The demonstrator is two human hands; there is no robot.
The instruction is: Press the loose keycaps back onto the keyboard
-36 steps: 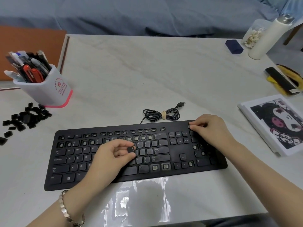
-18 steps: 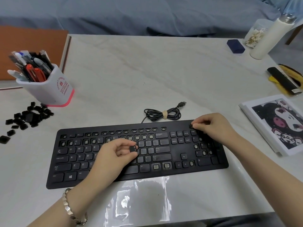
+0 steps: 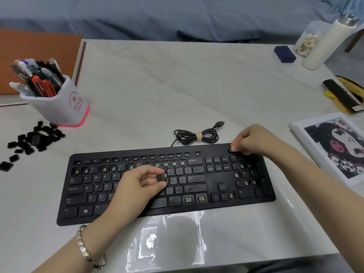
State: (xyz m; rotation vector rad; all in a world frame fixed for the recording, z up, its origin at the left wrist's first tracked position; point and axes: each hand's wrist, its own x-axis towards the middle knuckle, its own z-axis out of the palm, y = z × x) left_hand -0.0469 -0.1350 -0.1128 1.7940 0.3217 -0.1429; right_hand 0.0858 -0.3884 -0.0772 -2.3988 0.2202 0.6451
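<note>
Keyboard (image 3: 177,210): black, lying flat and square to the person, so both hands reach every row.
Left hand (image 3: 137,186): over the keyboard's middle letter rows, wrist crossing its front edge. Thumb and forefinger are closed narrowly on one keycap; the other fingers are curled under.
Held keycap (image 3: 161,177): tilted face-up above the keys, its legend showing. It is probably held this way to be read and matched to a socket before going down.
Bare sockets (image 3: 188,199): two in the keyboard's front row, more along its number row, function row and number pad. Much of the task remains.
Right hand (image 3: 254,140): on the keyboard's far right corner, fingers curled, thumb and forefinger tips together over a small dark cap (image 3: 230,150). Whether they pinch it or only press it cannot be told.
Cable (image 3: 197,135): coiled and tied just behind the keyboard, unplugged, so key presses do nothing.
Loose keycaps (image 3: 37,138): heaped well left of the keyboard, within the left hand's reach.
Pen holder (image 3: 59,107): behind that heap, further left of the keyboard.
</note>
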